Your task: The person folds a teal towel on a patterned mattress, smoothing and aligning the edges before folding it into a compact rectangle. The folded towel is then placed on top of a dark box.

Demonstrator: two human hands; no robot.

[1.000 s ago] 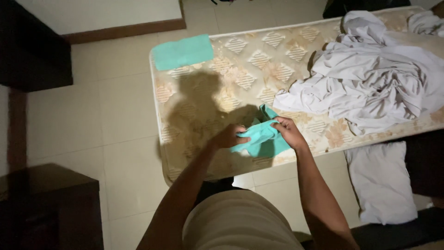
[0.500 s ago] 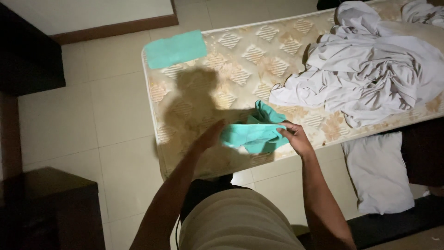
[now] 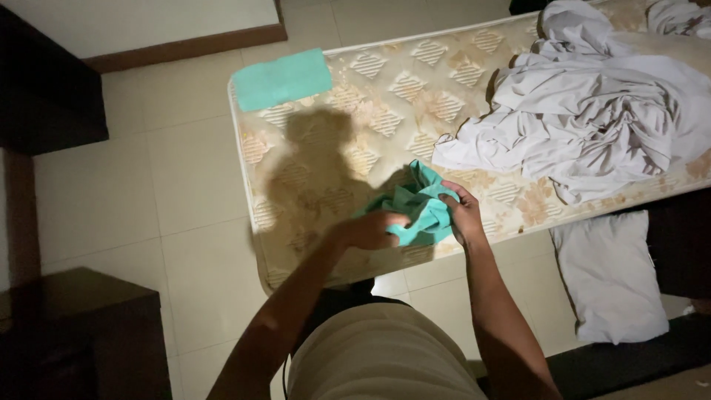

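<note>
A crumpled teal cloth (image 3: 416, 206) is held over the near edge of a bare patterned mattress (image 3: 385, 126). My left hand (image 3: 370, 230) grips its lower left side. My right hand (image 3: 463, 215) pinches its right edge with the fingers curled in. A second teal cloth (image 3: 281, 78), folded flat into a rectangle, lies at the mattress's far left corner.
A heap of rumpled white sheets (image 3: 592, 118) covers the right half of the mattress. A white pillow (image 3: 611, 278) lies on the tiled floor at the right. Dark wooden furniture (image 3: 81, 333) stands at lower left and upper left.
Both hands have kept hold of the teal cloth and bunched it closer together; the left hand moved right toward the right hand. The view shifted slightly.
</note>
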